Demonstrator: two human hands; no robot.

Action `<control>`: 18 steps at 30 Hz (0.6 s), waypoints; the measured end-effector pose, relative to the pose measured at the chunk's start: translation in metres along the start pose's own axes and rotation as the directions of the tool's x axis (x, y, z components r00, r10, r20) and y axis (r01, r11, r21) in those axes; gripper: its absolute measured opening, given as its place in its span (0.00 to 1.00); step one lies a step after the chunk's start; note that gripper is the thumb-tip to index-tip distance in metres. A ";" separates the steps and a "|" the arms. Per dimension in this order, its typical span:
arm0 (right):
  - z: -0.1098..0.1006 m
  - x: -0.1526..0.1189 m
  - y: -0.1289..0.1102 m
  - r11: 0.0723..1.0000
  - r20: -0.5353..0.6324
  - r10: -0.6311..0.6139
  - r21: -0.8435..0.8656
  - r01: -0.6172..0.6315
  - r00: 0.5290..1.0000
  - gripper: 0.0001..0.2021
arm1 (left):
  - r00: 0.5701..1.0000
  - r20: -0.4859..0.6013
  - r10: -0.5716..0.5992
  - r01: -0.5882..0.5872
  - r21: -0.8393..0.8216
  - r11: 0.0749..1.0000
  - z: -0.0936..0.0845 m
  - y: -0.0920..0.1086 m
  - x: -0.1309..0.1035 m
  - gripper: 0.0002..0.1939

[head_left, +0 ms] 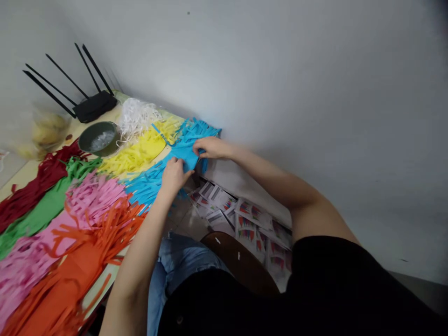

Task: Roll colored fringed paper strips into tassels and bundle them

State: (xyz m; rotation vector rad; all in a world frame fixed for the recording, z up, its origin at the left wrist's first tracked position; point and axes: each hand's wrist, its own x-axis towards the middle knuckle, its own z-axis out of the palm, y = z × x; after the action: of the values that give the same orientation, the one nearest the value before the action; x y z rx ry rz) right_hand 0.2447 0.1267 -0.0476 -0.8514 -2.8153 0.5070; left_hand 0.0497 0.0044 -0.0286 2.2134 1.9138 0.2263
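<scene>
A blue fringed strip [184, 154], cut into many thin ribbons along its sides, lies along the table's edge near the wall. My left hand [174, 176] is on its plain middle band, fingers bent over the material and thumb out near the lower edge. Just beyond, my right hand [211, 148] pinches the strip's right side between thumb and fingers. What the fingertips touch underneath is hidden. Beside the blue piece lie a yellow fringed strip [142, 151] and an orange one [75, 261].
Pink [94, 196], green [45, 210] and dark red fringed strips [42, 179] cover the table's left. Behind them are white shreds [136, 116], a dark green bowl [84, 142] of clear bits and a black router [95, 106]. Printed packets [247, 228] lie below, near a brown stool [238, 261].
</scene>
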 end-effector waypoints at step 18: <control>-0.007 0.004 -0.002 1.000 0.042 0.011 -0.002 -0.011 0.999 0.04 | 0.999 0.004 -0.034 0.034 0.027 0.999 -0.002 0.007 0.003 0.11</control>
State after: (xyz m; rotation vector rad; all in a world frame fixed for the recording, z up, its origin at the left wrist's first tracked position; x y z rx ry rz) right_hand 0.2422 0.1299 -0.0399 -0.8675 -2.8513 0.5298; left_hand 0.0560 0.0064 -0.0254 2.1942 1.9620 0.1907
